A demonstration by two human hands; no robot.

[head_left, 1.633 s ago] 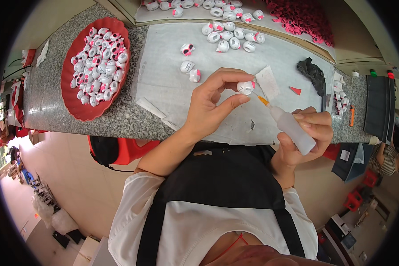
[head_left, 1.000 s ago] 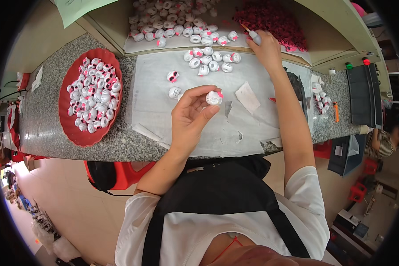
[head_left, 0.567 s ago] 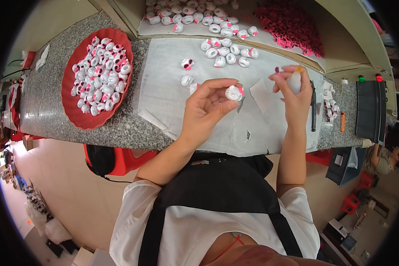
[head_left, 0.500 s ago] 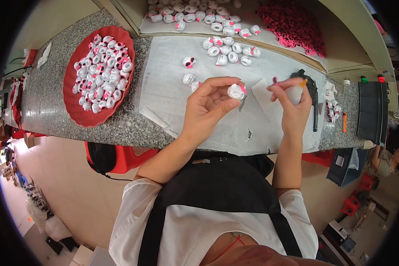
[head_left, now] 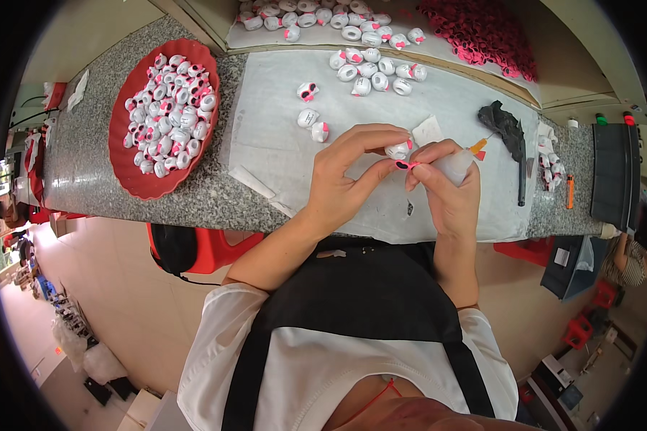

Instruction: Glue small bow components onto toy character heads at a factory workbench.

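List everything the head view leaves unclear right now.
All in the head view:
White bead: partly covered by the left hand.
Squeeze bottle: base hidden by the right hand.
Pink glasses: too small to tell whether they touch the bead.
Pink pile: cut off by the upper edge.

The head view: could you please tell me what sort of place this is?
Probably a workshop or small factory: a red tray piled with similar white pieces, a heap of small pink pieces, and a squeeze bottle in the right hand.
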